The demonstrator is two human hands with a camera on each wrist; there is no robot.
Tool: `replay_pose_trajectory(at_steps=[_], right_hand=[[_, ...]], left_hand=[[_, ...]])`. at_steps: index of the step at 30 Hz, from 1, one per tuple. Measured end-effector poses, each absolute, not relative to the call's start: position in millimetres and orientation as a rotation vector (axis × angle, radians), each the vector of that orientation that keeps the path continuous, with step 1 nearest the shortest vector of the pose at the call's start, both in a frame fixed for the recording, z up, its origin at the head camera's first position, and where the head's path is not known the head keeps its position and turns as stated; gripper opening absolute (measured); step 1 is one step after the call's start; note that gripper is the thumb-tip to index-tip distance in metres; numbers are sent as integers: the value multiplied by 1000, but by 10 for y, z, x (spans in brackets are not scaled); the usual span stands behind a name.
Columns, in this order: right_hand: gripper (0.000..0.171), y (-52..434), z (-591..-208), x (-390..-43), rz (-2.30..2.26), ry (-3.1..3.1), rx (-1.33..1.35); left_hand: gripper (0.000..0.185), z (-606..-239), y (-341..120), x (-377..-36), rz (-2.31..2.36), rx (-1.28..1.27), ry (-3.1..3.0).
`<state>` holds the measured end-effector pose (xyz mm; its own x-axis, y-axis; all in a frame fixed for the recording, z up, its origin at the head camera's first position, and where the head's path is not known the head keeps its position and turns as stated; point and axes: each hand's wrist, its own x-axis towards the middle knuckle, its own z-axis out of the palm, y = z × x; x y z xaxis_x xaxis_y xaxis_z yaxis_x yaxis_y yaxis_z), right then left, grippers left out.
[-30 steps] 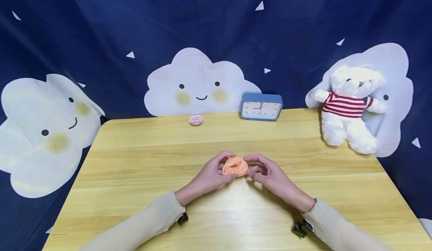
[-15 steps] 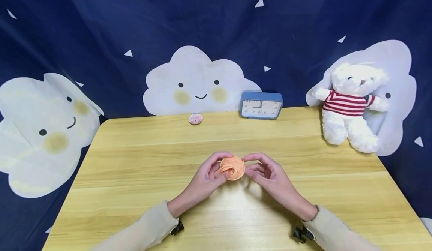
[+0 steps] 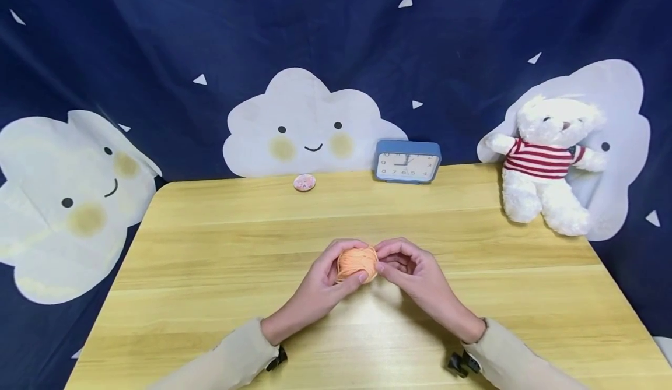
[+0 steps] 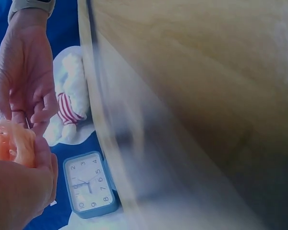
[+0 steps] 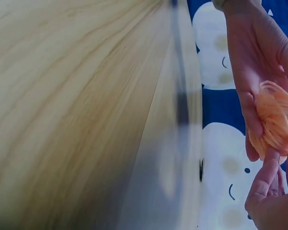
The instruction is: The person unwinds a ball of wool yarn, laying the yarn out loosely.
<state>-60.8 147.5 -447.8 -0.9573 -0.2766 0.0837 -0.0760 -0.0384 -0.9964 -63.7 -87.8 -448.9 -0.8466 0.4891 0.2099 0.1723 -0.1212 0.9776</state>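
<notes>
A small ball of peach-orange yarn (image 3: 356,260) is held above the middle of the wooden table (image 3: 236,250). My left hand (image 3: 318,288) grips it from the left, thumb across the near side and fingers behind. At its right edge, my right hand (image 3: 424,276) pinches the yarn between thumb and index finger, with the other fingers curled in. In the right wrist view the wound strands of the yarn ball (image 5: 277,117) lie against the left palm, and right fingertips touch its lower side. The left wrist view shows only part of the yarn (image 4: 20,141).
A blue desk clock (image 3: 406,162) stands at the table's back edge. To its left lies a round pink badge-like disc (image 3: 304,182). A white teddy bear (image 3: 546,165) in a striped shirt sits at the back right. Behind hangs a dark blue cloud-print curtain (image 3: 157,28).
The yarn ball has been turned: its hollow opening faced up before, and its wound side shows now. It shifted slightly left, and the right fingers have come in against its edge.
</notes>
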Motion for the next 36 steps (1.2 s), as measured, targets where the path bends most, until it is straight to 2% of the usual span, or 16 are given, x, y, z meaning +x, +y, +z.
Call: replay_pose_trajectory(at_steps=[3, 10, 23, 31, 36], right_hand=[[19, 1447, -4481, -618, -2138, 2075, -395], [19, 1408, -4514, -639, -2119, 2084, -454], [10, 1407, -4510, -655, -2067, 2147, -454], [12, 1451, -4509, -654, -2080, 2123, -422], [12, 1477, -4487, -630, -2083, 2118, -389]], left_hand=[[49, -4502, -886, -652, 2063, 735, 1939], [72, -4501, -906, -659, 1997, 662, 1986], [73, -4447, -923, -655, 1929, 676, 1950], [77, -4406, -979, -713, 1908, 829, 1813], [64, -4375, -986, -712, 1931, 768, 1756]])
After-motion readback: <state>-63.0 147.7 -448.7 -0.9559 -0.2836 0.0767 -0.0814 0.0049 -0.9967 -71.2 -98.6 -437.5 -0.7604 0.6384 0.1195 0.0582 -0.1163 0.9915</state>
